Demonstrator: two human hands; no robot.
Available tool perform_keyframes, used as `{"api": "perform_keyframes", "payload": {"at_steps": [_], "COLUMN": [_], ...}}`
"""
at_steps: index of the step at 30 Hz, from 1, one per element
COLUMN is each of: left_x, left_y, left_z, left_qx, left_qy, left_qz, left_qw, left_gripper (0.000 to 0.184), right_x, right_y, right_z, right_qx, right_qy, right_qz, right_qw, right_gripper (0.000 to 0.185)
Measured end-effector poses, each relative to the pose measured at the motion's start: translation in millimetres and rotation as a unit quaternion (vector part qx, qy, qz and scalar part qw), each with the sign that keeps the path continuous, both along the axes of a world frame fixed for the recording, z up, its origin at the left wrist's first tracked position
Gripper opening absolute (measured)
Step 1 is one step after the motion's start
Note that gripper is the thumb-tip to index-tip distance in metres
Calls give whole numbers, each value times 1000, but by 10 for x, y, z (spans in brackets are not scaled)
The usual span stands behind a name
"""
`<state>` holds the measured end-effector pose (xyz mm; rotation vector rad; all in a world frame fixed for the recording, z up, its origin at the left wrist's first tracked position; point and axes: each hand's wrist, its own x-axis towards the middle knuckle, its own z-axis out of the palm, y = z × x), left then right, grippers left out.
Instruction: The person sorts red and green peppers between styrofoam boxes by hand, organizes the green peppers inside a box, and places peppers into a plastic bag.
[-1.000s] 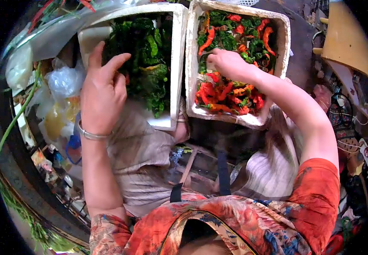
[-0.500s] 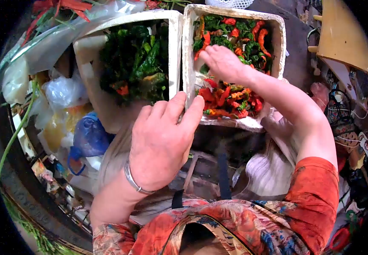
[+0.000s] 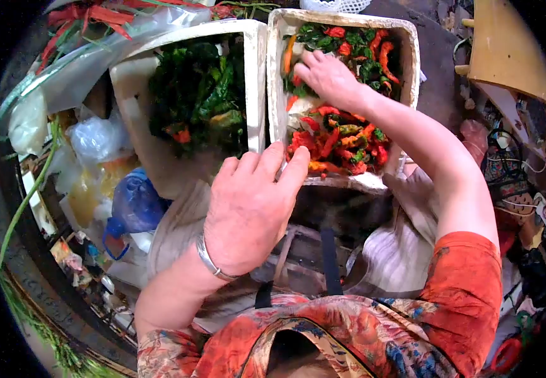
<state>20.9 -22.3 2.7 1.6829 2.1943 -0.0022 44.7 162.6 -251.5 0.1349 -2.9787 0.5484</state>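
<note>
My right hand (image 3: 328,77) is inside the right white foam box (image 3: 413,69), near its left wall. Its fingers look bent and slightly apart over a reddish pepper; nothing shows in its grip. An orange pepper (image 3: 289,53) leans against the wall beside it. Red peppers (image 3: 333,142) are heaped in the near part of the box, with red and green peppers (image 3: 364,47) at the far end. My left hand (image 3: 248,211), a silver bracelet on its wrist, hovers with fingers spread near the close edges of both boxes. It appears to hold nothing.
The left foam box (image 3: 256,82) holds dark green peppers (image 3: 210,94). Clear plastic bags (image 3: 96,135) and a blue plastic container (image 3: 136,200) are to the left. Red strips (image 3: 90,19) lie at the upper left. A yellowish wooden piece of furniture (image 3: 518,57) stands at right.
My right hand has moved slightly up and left in the box, and a pale patch shows beneath it. My left hand has shifted a little right and down.
</note>
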Motion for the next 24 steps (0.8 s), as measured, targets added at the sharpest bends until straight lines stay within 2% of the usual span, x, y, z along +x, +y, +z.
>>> {"api": "perform_keyframes", "payload": {"at_steps": [1, 4, 7, 9, 11, 13, 15, 16, 17, 19, 21, 22, 23, 24], "left_x": [-8, -22, -31, -36, -36, -37, -47, -45, -45, -59, -76, -73, -71, -74], "left_y": [-3, -21, 4, -20, -29, -31, -25, -23, -19, -12, 2, -1, -5, -4], "left_z": [-2, -13, 29, -11, -25, -19, -13, -9, -2, 21, 45, 48, 44, 41], "left_qx": [-9, -1, -34, -17, 0, -6, -8, -9, -9, -42, -47, -50, -51, -49], "left_qy": [4, 0, -22, -14, -5, -16, -20, -23, -24, -40, -45, -51, -52, -54], "left_qz": [-2, -4, 7, 4, -1, 3, 3, 4, 5, 11, 13, 18, 19, 18], "left_qw": [1000, 1000, 999, 1000, 1000, 1000, 1000, 1000, 1000, 998, 998, 997, 997, 997], "left_gripper": [43, 42, 43, 42, 42, 42, 42, 41, 41, 42, 42, 42, 42, 43], "right_x": [97, 508, 633, 603, 576, 481, 463, 429, 433, 417, 398, 379, 383, 367], "right_y": [-53, -252, -255, -77, 130, 387, 532, 617, 635, 675, 735, 704, 714, 719], "right_z": [71, 177, 172, 285, 210, 213, 220, 234, 261, -17, -37, 42, 15, 42], "right_qx": [-11, -48, -152, -311, -315, -500, -624, -608, -526, -577, -705, -656, -656, -624], "right_qy": [-49, 1, -35, -139, -151, -276, -212, -240, -240, -214, -216, -215, -217, -229], "right_qz": [29, 87, 61, 21, -27, -113, -154, -150, -200, -210, -233, -277, -277, -276], "right_qw": [998, 995, 986, 940, 936, 813, 736, 742, 791, 760, 634, 668, 668, 694], "right_gripper": [25, 25, 31, 36, 38, 41, 45, 49, 49, 52, 72, 71, 71, 67]}}
